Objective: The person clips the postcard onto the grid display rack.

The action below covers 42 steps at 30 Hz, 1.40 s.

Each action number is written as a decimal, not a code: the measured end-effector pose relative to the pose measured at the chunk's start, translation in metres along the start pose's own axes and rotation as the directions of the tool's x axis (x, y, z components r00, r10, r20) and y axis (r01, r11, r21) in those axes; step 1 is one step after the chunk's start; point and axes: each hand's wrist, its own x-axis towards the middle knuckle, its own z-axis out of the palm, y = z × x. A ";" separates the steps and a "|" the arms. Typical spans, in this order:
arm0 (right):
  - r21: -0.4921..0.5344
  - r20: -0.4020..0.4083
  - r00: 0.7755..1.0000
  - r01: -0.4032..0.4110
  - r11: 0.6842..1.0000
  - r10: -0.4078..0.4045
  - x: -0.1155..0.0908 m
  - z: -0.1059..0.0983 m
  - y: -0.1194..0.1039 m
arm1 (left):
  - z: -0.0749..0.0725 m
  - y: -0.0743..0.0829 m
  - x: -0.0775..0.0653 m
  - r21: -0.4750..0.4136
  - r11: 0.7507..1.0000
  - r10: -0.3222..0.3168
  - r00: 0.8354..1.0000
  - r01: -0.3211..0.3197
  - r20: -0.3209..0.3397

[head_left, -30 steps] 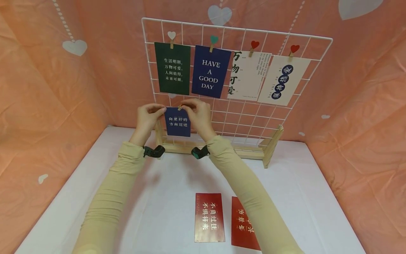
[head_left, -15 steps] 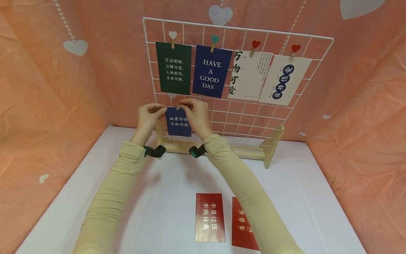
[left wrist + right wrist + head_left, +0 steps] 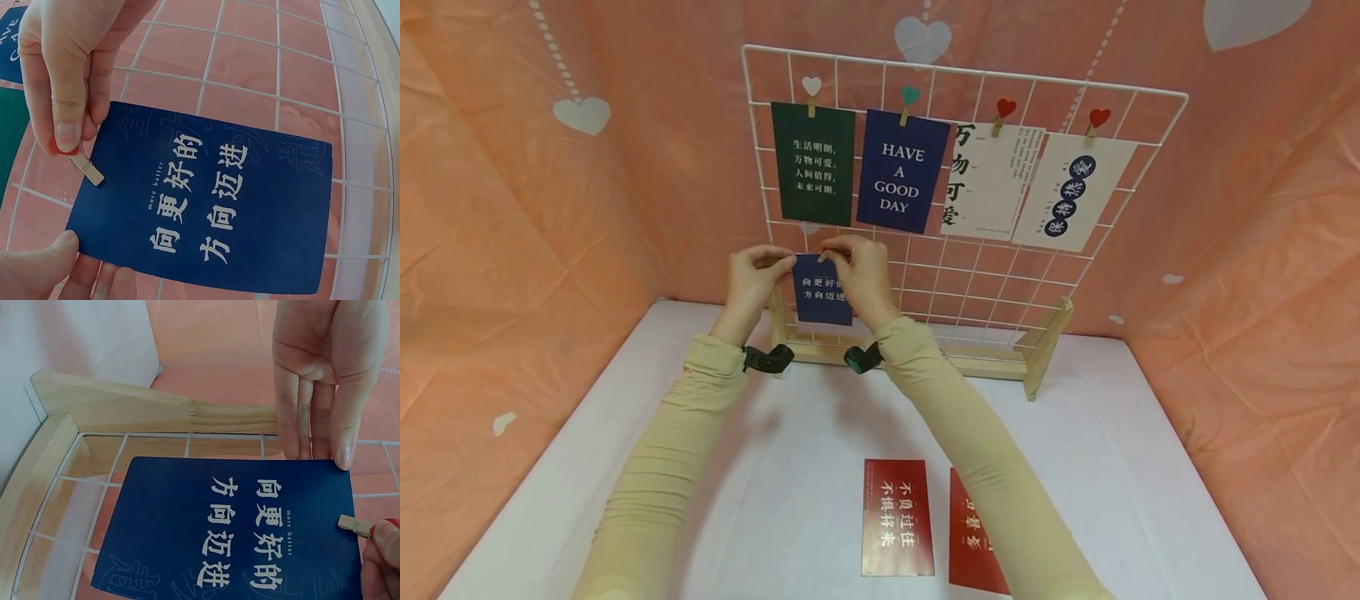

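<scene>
1. One blue card (image 3: 822,292) is upright before the wire rack (image 3: 934,68), at the rack's lower left, beneath its green card (image 3: 814,162).
2. The left hand (image 3: 752,273) pinches the blue card's upper left corner, probably to keep it level and leave the top edge reachable.
3. The right hand (image 3: 863,271), close beside it, pinches a red-ended peg (image 3: 92,174) overlapping that top edge; whether the peg bites a rack wire, I cannot tell.
4. The card's bottom edge is free above the rack's wooden base (image 3: 985,367). Sideways room seems ample rightward along the rack; upward, the green card's lower edge limits it.
5. Two red cards (image 3: 897,518) lie on the bench (image 3: 797,483) before the rack.
</scene>
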 end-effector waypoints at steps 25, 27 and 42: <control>-0.184 0.075 0.996 -0.030 0.982 0.044 0.008 -0.002 -0.008 | 0.000 -0.003 0.000 -0.009 1.000 0.006 1.000 -0.006 -0.010; -0.195 0.076 0.996 -0.032 0.980 0.048 0.009 -0.002 -0.009 | 0.000 -0.004 0.000 -0.008 1.000 0.012 1.000 -0.012 -0.009; -0.294 0.121 0.989 -0.048 0.955 0.087 0.011 -0.003 -0.014 | 0.005 -0.007 -0.002 -0.035 0.999 0.036 0.995 -0.039 -0.093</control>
